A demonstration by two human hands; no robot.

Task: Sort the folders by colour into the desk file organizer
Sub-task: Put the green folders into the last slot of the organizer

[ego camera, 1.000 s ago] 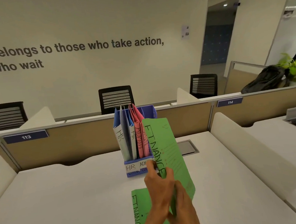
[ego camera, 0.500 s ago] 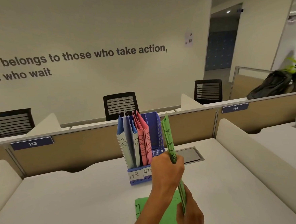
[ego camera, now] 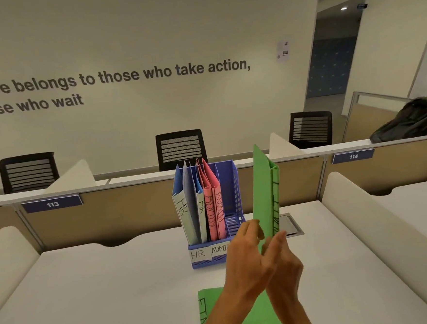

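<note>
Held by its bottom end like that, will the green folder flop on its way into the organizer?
Probably stiff enough: the green folder stands straight above the left hand and right hand, which grip only its bottom end. It looks thin, folded card, so likely light. Its leaves part slightly at the top, so they may catch on the organizer.

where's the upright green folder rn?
Head view, right of centre: the upright green folder stands just right of the blue organizer, its lower end between the left hand and right hand.
</note>
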